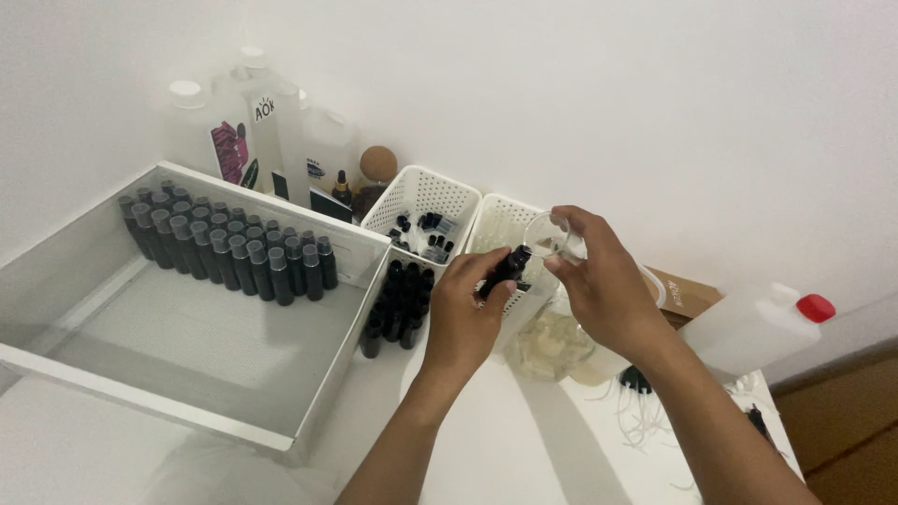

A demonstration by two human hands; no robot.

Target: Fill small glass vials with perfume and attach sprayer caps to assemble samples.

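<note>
Small black bottle (506, 269) held tilted above the white table (524, 449), in front of two perforated white baskets (423, 198). Left hand (465, 318) has fingers closed around the bottle. Right hand (603, 281) pinches a small clear glass beaker (552, 236), tipped, its lip at the bottle's mouth. Loose black bottles (398, 304) lie just left of the hands. White tray (187, 374) farther left holds rows of capped dark bottles (229, 245).

Two bare forearms, sleeveless, no rings, watch or gloves.
</note>
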